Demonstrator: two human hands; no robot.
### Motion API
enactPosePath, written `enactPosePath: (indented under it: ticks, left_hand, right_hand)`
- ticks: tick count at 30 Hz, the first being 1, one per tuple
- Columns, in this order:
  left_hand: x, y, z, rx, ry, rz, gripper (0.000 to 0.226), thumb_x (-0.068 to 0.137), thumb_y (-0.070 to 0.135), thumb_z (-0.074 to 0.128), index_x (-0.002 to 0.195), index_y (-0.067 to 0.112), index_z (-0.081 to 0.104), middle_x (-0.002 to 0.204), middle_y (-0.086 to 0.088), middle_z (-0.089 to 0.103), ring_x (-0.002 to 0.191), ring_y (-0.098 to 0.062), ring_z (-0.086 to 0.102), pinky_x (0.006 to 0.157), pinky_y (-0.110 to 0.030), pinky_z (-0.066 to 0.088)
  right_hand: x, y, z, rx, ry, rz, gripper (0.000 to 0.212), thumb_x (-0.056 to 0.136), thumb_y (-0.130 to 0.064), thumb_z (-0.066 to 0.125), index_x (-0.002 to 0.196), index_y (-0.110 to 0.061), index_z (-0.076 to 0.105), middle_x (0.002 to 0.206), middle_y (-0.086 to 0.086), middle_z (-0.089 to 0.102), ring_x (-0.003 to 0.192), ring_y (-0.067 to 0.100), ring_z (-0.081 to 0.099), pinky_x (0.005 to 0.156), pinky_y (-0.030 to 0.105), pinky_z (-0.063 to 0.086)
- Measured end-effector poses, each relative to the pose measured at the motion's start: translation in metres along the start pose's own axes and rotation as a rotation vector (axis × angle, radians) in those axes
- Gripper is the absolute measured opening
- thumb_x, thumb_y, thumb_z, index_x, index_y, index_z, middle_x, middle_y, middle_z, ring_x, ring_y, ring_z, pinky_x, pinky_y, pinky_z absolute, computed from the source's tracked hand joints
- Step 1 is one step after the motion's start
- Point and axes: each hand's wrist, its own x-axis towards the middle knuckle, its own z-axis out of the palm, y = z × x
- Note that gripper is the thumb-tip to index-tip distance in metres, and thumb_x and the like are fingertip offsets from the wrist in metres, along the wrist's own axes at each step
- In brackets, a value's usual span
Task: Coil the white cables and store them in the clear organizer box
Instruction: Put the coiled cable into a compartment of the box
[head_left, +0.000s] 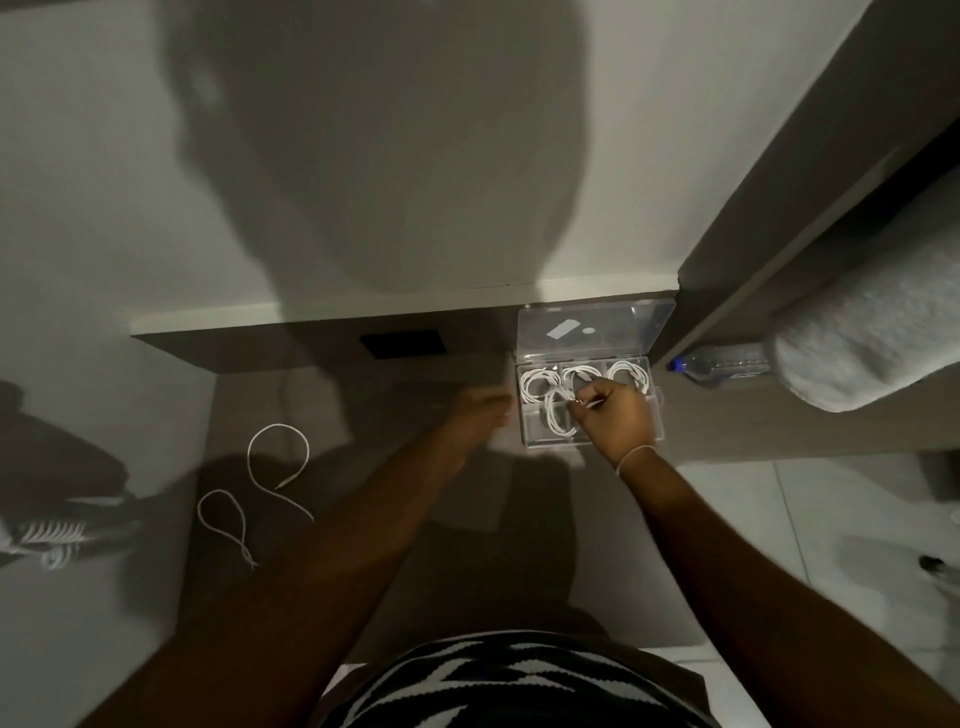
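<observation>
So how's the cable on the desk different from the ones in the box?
The loose cable sprawls in open loops on the desk, untouched; the stored cables are wound into tight coils inside the organizer box. One coil is held by the right hand. All are white.

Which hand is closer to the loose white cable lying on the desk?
The left. The left hand is blurred, between the loose white cable and the clear organizer box. The right hand is farther away, over the box, holding a coiled cable.
</observation>
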Motion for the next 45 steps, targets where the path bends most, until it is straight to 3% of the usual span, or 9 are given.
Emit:
enactPosePath:
  ticks: [3,7,11,15,20,27,32,38,45]
  left_hand:
    - [0.029,-0.020,0.018,0.195,0.033,0.070,0.035,0.098,-0.005,0.063,0.132,-0.004,0.056,0.085,-0.006,0.062,0.067,0.001,0.064,0.064,-0.018,0.046]
    - [0.039,-0.038,0.031,0.390,0.044,0.239,0.062,0.091,-0.006,0.069,0.149,0.005,0.047,0.125,-0.021,0.067,0.094,-0.021,0.065,0.069,-0.008,0.050]
    - [0.055,-0.057,0.032,0.498,0.064,0.353,0.054,0.089,0.009,0.063,0.142,0.002,0.057,0.131,-0.026,0.067,0.099,-0.030,0.068,0.092,-0.043,0.057]
    - [0.075,-0.075,0.032,0.591,0.139,0.415,0.042,0.091,0.021,0.057,0.125,0.002,0.072,0.112,-0.026,0.075,0.101,-0.043,0.072,0.093,-0.053,0.056]
    - [0.062,-0.043,0.028,0.753,0.080,0.524,0.032,0.087,0.015,0.063,0.110,-0.001,0.079,0.097,-0.024,0.077,0.088,-0.041,0.071,0.082,-0.039,0.052]
    - [0.073,-0.034,0.011,0.894,-0.001,0.610,0.025,0.091,0.025,0.074,0.114,0.015,0.080,0.106,-0.008,0.068,0.097,-0.021,0.061,0.082,-0.027,0.043]
    - [0.078,-0.033,0.010,0.913,-0.021,0.612,0.023,0.093,0.023,0.071,0.111,0.012,0.080,0.107,-0.011,0.066,0.098,-0.025,0.062,0.084,-0.027,0.041]
    - [0.082,-0.034,0.004,0.920,-0.058,0.680,0.023,0.093,0.029,0.070,0.107,0.013,0.081,0.106,-0.003,0.062,0.097,-0.020,0.061,0.085,-0.033,0.050]
    - [0.080,-0.034,0.016,0.942,-0.025,0.651,0.014,0.092,0.023,0.072,0.085,0.015,0.081,0.094,-0.005,0.066,0.087,-0.021,0.059,0.078,-0.040,0.052]
  right_hand:
    - [0.001,0.005,0.015,-0.022,-0.082,-0.035,0.010,0.085,-0.023,0.084,0.082,-0.018,0.077,0.079,-0.002,0.076,0.079,0.021,0.073,0.083,0.032,0.059]
    - [0.004,0.015,0.027,-0.068,-0.125,-0.056,0.014,0.083,-0.032,0.084,0.080,-0.020,0.077,0.081,-0.005,0.079,0.080,0.018,0.074,0.083,0.032,0.059]
    - [0.015,0.017,0.031,-0.085,-0.152,-0.062,0.012,0.079,-0.025,0.087,0.078,-0.019,0.076,0.082,-0.004,0.078,0.080,0.019,0.074,0.083,0.036,0.061]
    - [0.021,0.015,0.035,-0.176,-0.190,-0.065,0.011,0.078,-0.022,0.087,0.077,-0.021,0.076,0.093,0.004,0.079,0.084,0.024,0.074,0.086,0.031,0.059]
    - [0.017,0.019,0.037,-0.296,-0.181,-0.142,0.010,0.083,-0.032,0.079,0.082,-0.022,0.079,0.087,0.003,0.081,0.083,0.026,0.074,0.077,0.033,0.058]
    - [0.021,0.029,0.029,0.071,-0.202,-0.029,0.031,0.075,-0.008,0.091,0.070,-0.030,0.071,0.077,-0.003,0.075,0.075,0.016,0.071,0.080,0.031,0.059]
    - [0.028,0.028,0.034,-0.189,-0.236,-0.073,0.010,0.078,-0.028,0.087,0.077,-0.024,0.079,0.082,-0.004,0.079,0.080,0.018,0.073,0.079,0.032,0.059]
    - [0.028,0.035,0.032,-0.451,-0.130,-0.324,0.017,0.083,-0.040,0.080,0.079,-0.023,0.080,0.100,-0.002,0.074,0.104,0.026,0.059,0.083,0.038,0.053]
    - [0.031,0.037,0.050,-0.612,-0.078,-0.292,0.026,0.084,-0.042,0.074,0.088,-0.018,0.082,0.102,0.003,0.069,0.104,0.029,0.060,0.086,0.036,0.052]
